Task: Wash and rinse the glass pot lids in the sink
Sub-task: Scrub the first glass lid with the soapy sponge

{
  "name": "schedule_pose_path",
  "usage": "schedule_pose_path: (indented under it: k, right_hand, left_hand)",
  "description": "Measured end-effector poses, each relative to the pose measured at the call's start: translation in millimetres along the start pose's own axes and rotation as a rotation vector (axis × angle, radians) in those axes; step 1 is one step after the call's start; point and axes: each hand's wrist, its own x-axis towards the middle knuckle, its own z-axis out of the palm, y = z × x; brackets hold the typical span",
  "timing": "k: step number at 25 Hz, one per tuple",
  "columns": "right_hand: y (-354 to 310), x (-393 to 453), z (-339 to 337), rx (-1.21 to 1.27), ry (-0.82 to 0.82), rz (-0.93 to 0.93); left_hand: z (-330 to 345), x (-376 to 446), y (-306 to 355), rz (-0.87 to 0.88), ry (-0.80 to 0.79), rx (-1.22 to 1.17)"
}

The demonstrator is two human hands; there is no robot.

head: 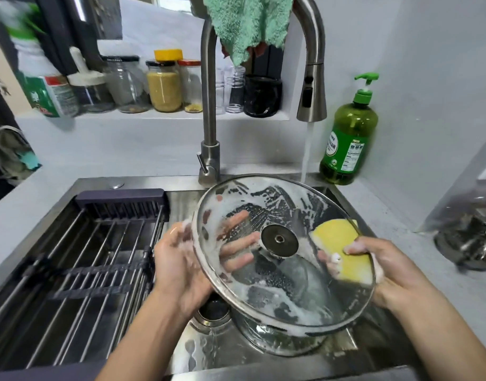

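A large soapy glass pot lid (280, 295) with a steel rim and a round metal centre disc is tilted above the sink (264, 350). My left hand (181, 259) holds it at its left edge, fingers spread behind the glass and showing through it. My right hand (387, 270) grips a yellow sponge (343, 251) against the lid's right rim. A second glass lid (280, 342) lies underneath in the basin, mostly hidden. Water runs from the faucet (312, 89) behind the held lid.
A dark drying rack (79, 257) spans the sink's left half. A green dish soap bottle (349, 136) stands at the back right. Jars (165, 83) line the ledge behind. A green cloth (247, 23) hangs over the faucet. Metal items (467, 237) sit on the right counter.
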Motion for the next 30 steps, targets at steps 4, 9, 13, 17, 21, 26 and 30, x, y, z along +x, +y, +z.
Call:
schedule_pose_path:
  k: [4,9,13,17,21,26,30]
  right_hand:
    - [2.5,18.3,8.3,-0.126,0.101,0.009]
    - [19.9,51.7,9.0,-0.492,0.359,-0.272]
    - [27.3,60.2,7.9,-1.446,0.683,-0.723]
    - [68.5,44.1,40.2,-1.692,0.005,-0.881]
    - [74.5,51.5,51.5,-1.773,-0.054,-0.686]
    - [80.6,51.0,72.5,-1.768,-0.218,-0.758]
    - [85.7,51.5,90.3,-1.694,-0.09,-0.824]
  left_hand:
    - [-3.9,-8.1,20.8,-0.089,0.007,0.14]
    - [-23.0,-8.4,14.5,-0.239,0.051,0.281]
    - [-27.9,-2.5,-2.2,-0.272,0.115,0.262]
    - [-23.9,-6.1,-4.9,-0.244,0.152,0.26]
    - [-20.1,-7.8,-11.4,-0.158,0.221,0.265]
    - [-14.9,-5.5,-10.1,0.0,0.225,0.328]
    - [-16.7,-7.4,-11.5,0.056,0.28,0.323]
